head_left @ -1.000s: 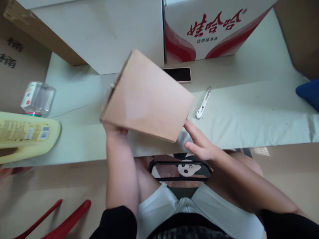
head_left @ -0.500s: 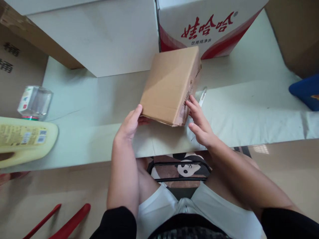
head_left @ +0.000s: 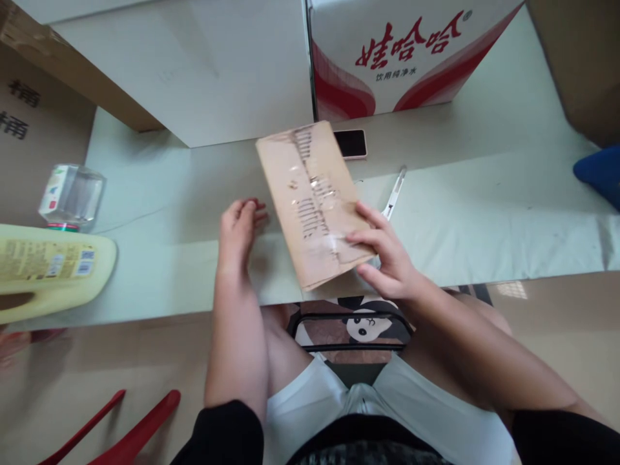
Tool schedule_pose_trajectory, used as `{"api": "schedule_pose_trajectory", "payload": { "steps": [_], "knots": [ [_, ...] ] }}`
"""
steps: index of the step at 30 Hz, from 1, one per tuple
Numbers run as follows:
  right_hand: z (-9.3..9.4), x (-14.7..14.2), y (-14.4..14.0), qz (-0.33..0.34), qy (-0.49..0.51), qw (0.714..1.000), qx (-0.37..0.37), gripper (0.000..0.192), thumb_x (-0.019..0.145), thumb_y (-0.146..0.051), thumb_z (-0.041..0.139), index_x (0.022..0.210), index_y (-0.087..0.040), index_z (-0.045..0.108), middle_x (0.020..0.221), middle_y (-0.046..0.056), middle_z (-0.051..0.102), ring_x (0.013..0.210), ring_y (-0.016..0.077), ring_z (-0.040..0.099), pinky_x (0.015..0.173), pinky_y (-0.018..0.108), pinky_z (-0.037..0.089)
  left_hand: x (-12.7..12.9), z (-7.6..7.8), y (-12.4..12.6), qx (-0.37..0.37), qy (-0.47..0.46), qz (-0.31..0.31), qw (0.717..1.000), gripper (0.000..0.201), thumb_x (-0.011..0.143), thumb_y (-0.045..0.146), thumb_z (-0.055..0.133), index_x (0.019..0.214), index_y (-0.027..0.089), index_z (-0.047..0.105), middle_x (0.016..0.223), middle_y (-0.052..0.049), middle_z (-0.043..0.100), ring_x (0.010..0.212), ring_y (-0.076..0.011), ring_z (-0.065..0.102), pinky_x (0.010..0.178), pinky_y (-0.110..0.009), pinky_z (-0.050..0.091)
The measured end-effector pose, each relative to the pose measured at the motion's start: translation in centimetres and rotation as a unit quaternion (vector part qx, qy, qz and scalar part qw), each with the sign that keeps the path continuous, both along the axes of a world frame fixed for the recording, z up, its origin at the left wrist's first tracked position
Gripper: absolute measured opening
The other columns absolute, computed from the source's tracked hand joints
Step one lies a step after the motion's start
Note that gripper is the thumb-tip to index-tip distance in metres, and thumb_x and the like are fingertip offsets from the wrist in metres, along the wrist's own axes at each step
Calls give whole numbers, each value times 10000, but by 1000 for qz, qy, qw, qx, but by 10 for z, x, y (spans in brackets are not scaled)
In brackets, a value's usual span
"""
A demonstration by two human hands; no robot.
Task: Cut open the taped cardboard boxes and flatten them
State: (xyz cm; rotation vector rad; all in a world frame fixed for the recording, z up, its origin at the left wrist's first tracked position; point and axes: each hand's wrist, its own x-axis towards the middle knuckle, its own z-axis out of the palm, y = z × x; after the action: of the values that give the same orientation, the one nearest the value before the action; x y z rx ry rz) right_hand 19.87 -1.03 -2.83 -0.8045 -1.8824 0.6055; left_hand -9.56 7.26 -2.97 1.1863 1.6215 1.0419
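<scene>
I judge the small brown cardboard box with torn tape (head_left: 316, 203) light, stiff, best held at edges; right hand (head_left: 387, 258) pinches its corner, left hand (head_left: 237, 229) spread on the surface (head_left: 484, 213)

You see a tan cardboard box (head_left: 314, 200) with torn tape stripes, a white carton (head_left: 407, 51) with red waves, a pale-green surface (head_left: 484, 213), a yellow jug (head_left: 48, 271).

Cardboard box (head_left: 312, 200): matt brown corrugated board, face scuffed where glossy clear tape strips have torn the paper.
Phone (head_left: 351, 143), 12 o'clock of it: glossy black glass.
Table cover (head_left: 484, 213): matt pale-green cloth.
Jug (head_left: 48, 271), 9 o'clock: smooth yellow plastic, paper label.
</scene>
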Motion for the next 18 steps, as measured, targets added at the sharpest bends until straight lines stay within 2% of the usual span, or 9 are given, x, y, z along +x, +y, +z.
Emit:
{"api": "schedule_pose_trajectory", "payload": {
  "steps": [2, 5, 8, 10, 11, 12, 14, 16, 18],
  "knots": [
    [1, -9, -4, 47, -22, 999, -9, 391, 965, -377, 575, 1338, -268, 530, 1664, 135, 367, 1501, 284, 464, 1160, 490, 490, -1, -6, 4, 124, -63, 44, 989, 574, 850, 733, 543, 1197, 275, 565, 1217, -62, 685, 1088, -226, 686, 894, -374, 567],
    [2, -18, -8, 85, -26, 995, -35, 359, 963, -360, 576, 1304, -268, 515, 1671, 144, 360, 1518, 271, 445, 1117, 460, 516, 3, -3, 4, 277, -151, -10, 949, 643, 793, 725, 657, 1306, 352, 553, 1373, -45, 602, 1276, -251, 596, 1067, -413, 513],
    [3, -14, -8, 83, 10, 995, -54, 334, 968, -440, 529, 1256, -272, 538, 1584, 130, 486, 1456, 283, 513, 1068, 466, 531, 9, 4, 1, 278, -129, -60, 950, 552, 766, 597, 772, 1223, 333, 611, 1265, -41, 629, 1174, -248, 618, 1004, -390, 527],
    [6, -5, -2, -30, 16, 992, -120, 336, 967, -473, 467, 1206, -255, 559, 1303, 121, 680, 1200, 270, 668, 930, 440, 563, 12, 7, 0, 264, -116, -53, 956, 489, 781, 586, 762, 1149, 299, 616, 1148, -43, 644, 1040, -235, 632, 917, -375, 541],
    [8, 2, 2, -120, -8, 977, -177, 339, 957, -471, 451, 1182, -245, 567, 1105, 98, 723, 1021, 253, 697, 833, 412, 556, 12, 8, 0, 264, -115, -46, 957, 474, 787, 592, 753, 1120, 285, 615, 1116, -44, 644, 999, -230, 626, 889, -368, 540],
    [9, 8, 8, -212, -55, 946, -239, 342, 942, -461, 454, 1169, -235, 574, 932, 68, 712, 866, 235, 676, 745, 382, 521, 13, 8, 0, 267, -115, -37, 956, 468, 784, 592, 754, 1099, 274, 616, 1095, -45, 642, 973, -224, 618, 868, -360, 536],
    [13, 21, 21, -333, -190, 857, -346, 387, 906, -461, 492, 1199, -225, 585, 763, 32, 653, 714, 220, 597, 648, 342, 413, 14, 8, 0, 271, -122, -25, 954, 462, 772, 582, 766, 1075, 265, 622, 1068, -43, 642, 946, -217, 604, 845, -346, 522],
    [14, 28, 31, -339, -307, 799, -391, 462, 893, -487, 509, 1274, -238, 585, 774, 43, 667, 725, 233, 584, 636, 329, 340, 15, 8, 0, 272, -133, -20, 953, 437, 770, 553, 774, 1059, 261, 627, 1058, -43, 640, 940, -214, 594, 842, -342, 509],
    [13, 30, 37, -312, -370, 786, -385, 450, 907, -499, 487, 1267, -262, 614, 861, 69, 706, 795, 252, 605, 636, 321, 302, 16, 9, 0, 273, -144, -17, 951, 389, 785, 500, 767, 1049, 251, 630, 1050, -50, 633, 938, -213, 587, 847, -343, 495]
  ]
}}
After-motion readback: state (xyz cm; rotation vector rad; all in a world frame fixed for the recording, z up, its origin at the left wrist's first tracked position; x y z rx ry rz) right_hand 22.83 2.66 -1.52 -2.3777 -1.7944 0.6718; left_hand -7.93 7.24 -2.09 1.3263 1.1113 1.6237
